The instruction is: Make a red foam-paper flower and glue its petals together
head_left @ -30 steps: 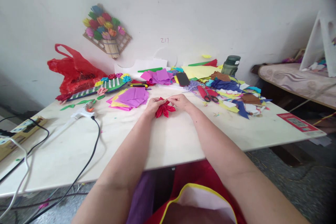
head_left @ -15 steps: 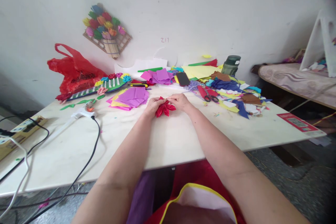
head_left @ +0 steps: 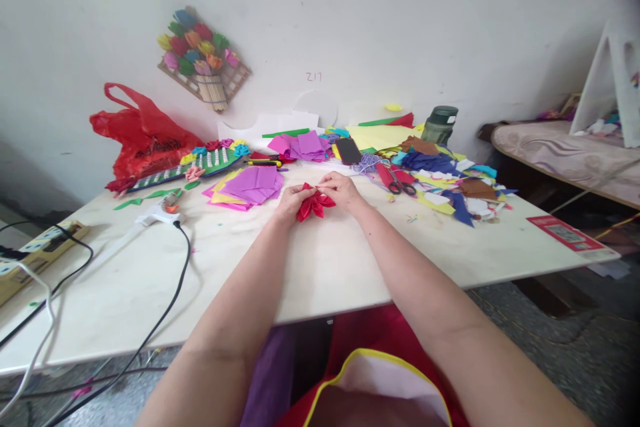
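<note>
A red paper flower (head_left: 314, 205) with pointed folded petals is held just above the white table, between both hands. My left hand (head_left: 294, 201) is closed on its left side, thumb lying along the top. On the other side, my right hand (head_left: 341, 191) pinches at the flower's upper part with thumb and forefinger. Whether those fingertips hold any small extra piece is too fine to make out. Purple and yellow paper sheets (head_left: 250, 185) lie left of my left hand. Scissors (head_left: 400, 185) rest on red paper to the right.
A white glue gun (head_left: 159, 213) with a black cord lies at left, near a power strip (head_left: 43, 253). Behind stand a red plastic bag (head_left: 145, 137), a phone (head_left: 349, 151) and a green bottle (head_left: 440, 124). Paper scraps (head_left: 450, 180) are heaped at right.
The fingers of my right hand have lifted and shifted slightly at the flower. The flower has turned a little, and both hands stay in nearly the same place.
</note>
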`<state>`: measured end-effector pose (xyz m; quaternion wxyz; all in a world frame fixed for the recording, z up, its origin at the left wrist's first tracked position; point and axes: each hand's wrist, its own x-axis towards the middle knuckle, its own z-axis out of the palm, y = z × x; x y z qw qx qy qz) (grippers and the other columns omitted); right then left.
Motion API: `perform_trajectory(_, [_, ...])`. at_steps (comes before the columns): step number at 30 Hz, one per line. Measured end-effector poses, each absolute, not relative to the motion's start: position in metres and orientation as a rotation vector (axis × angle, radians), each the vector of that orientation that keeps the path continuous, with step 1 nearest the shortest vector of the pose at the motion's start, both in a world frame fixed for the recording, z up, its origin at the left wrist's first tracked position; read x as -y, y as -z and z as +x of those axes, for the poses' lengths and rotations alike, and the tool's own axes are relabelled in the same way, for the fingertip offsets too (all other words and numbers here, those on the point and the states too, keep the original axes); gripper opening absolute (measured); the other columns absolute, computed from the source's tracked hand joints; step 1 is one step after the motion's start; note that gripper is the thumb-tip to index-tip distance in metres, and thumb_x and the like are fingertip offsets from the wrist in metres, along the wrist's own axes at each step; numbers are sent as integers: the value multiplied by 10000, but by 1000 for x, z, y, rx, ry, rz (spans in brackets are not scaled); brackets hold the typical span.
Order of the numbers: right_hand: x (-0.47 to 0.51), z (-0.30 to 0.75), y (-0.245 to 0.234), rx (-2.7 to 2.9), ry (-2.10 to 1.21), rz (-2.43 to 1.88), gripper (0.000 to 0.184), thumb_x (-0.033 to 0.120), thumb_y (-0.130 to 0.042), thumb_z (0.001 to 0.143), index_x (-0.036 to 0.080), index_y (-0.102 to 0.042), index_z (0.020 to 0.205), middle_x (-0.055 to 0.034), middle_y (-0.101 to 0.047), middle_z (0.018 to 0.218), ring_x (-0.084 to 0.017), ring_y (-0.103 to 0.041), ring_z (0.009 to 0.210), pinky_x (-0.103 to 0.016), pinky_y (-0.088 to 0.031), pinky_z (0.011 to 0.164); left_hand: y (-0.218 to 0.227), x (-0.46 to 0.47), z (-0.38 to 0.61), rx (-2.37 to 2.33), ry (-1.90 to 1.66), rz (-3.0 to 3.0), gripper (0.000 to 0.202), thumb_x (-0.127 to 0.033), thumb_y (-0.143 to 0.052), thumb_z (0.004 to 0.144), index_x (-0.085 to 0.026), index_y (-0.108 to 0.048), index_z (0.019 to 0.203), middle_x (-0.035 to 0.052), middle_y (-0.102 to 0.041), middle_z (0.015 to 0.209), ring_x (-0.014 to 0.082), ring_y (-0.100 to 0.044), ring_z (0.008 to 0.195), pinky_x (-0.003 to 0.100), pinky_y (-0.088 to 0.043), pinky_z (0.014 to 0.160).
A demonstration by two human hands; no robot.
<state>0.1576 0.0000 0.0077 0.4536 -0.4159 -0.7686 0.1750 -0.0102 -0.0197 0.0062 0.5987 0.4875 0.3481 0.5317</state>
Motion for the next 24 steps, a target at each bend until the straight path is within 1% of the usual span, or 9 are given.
perform_trajectory(4, [-1,157,-6,1836,-530,-1056,124,246,-669,771,211,-787,783,-54,-677,949,-152,-613,787,-298,-502,735,-4,17,-11,-811,-1241,1163,273,-315,-845,524,-119,-700,646,54,-678,617,119,-582,546,238,-437,557])
perform_trajectory(9, [-3,156,-6,1772,-648,-1023,94,226,-691,723,189,-777,733,-61,-663,950,-143,-606,771,-295,-507,726,-2,16,-11,-836,-1254,1189,227,-305,-818,539,-132,-708,636,43,-674,619,121,-577,553,239,-440,573])
perform_trajectory(15, [-1,156,-8,1751,-703,-953,97,251,-704,710,180,-769,719,-63,-657,936,-145,-615,785,-288,-521,711,-2,17,-10,-838,-1259,1189,211,-295,-804,539,-130,-698,620,25,-652,599,113,-558,538,240,-425,564])
perform_trajectory(20, [0,155,-8,1719,-743,-936,79,245,-717,695,182,-765,688,-54,-646,917,-129,-599,761,-272,-513,699,-1,16,-10,-812,-1289,1169,295,-373,-821,580,-135,-648,560,10,-593,530,91,-501,479,235,-362,497])
perform_trajectory(24, [-2,152,-6,1720,-720,-936,85,257,-720,696,184,-758,674,-48,-646,907,-122,-591,735,-267,-503,686,-1,18,-8,-827,-1298,1160,352,-411,-855,549,-127,-647,563,8,-587,523,80,-485,467,232,-345,484])
